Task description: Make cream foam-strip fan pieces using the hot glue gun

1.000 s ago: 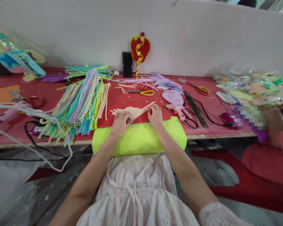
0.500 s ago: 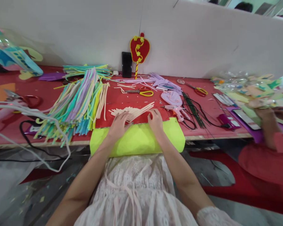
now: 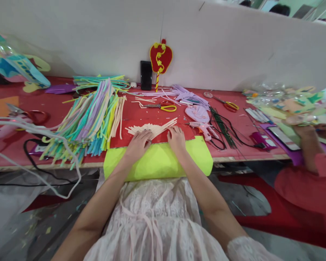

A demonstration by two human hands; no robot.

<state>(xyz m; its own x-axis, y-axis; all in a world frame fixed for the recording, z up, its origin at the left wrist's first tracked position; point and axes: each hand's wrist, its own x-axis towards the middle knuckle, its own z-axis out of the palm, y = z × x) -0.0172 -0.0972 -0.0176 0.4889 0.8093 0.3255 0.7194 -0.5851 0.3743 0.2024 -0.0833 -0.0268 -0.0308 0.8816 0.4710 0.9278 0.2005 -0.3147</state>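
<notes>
Cream pipe cleaners [image 3: 159, 128] lie in a fan on a red sheet [image 3: 118, 143] in front of me. My left hand [image 3: 138, 145] is on the lower left part of the fan, its fingers bent together over the stems; they hide where the stems meet. At the fan's right side is my right hand [image 3: 177, 140], palm down, fingers slightly apart and fingertips against the lower edge of the long stems. Both wrists rest over a yellow-green sheet [image 3: 157, 165] that hangs over the table edge.
To the left lies a big heap of coloured pipe cleaners [image 3: 89, 119]. Scissors [image 3: 167, 106] sit behind the fan, and a pink glue gun [image 3: 203, 127] is at right. A red fan-shaped ornament [image 3: 161, 58] and a phone [image 3: 146, 75] lean on the wall. A co-worker's arm [image 3: 308, 145] is far right.
My right hand has moved slightly left, up to the long stems, its fingers less pinched. My left hand's fingers have drawn closer together and shifted a little right. The fan stays in place.
</notes>
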